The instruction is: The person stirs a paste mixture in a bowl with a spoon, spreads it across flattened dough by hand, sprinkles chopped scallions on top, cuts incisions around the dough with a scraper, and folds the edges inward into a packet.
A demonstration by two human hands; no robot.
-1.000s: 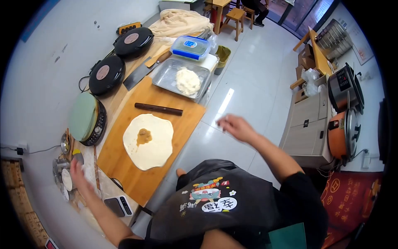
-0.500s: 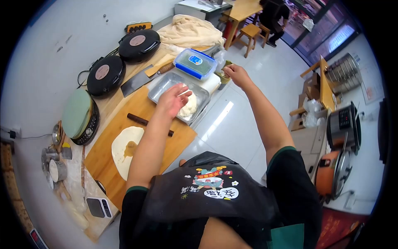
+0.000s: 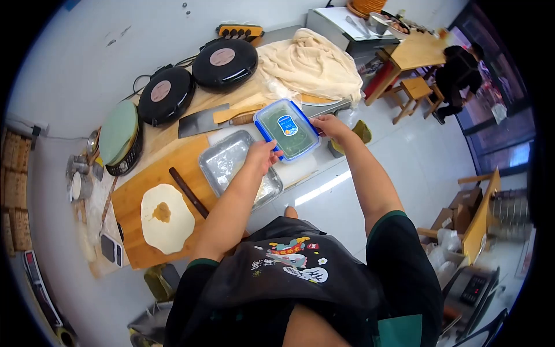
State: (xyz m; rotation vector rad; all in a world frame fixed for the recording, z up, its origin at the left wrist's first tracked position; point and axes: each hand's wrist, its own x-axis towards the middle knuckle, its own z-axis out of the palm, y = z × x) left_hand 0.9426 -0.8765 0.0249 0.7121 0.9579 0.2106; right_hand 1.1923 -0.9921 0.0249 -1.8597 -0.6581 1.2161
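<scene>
My left hand (image 3: 263,157) is closed on the near left corner of a clear food container (image 3: 284,144) with a blue-rimmed lid. My right hand (image 3: 332,127) grips its right edge, with the fingertips partly hidden. Under my left wrist, a metal tray (image 3: 215,163) lies partly covered by my hand and forearm. To the left, a flat sheet of dough (image 3: 173,222) with a brown smear of paste (image 3: 162,212) lies on a wooden board (image 3: 134,199). Beside the dough is a dark rolling pin (image 3: 186,189), its near end behind my left forearm.
A wide blade (image 3: 199,120) and a wooden-handled scraper (image 3: 234,113) lie behind the tray. Two black round griddles (image 3: 224,65), a green-topped round appliance (image 3: 119,134) and a cream cloth (image 3: 315,66) line the back. A scale (image 3: 111,250) sits front left. A person (image 3: 459,75) is far right.
My left hand has moved from over the tray to the container, and my right hand from beyond it to its right edge. The white mound in the tray no longer shows. My view has shifted.
</scene>
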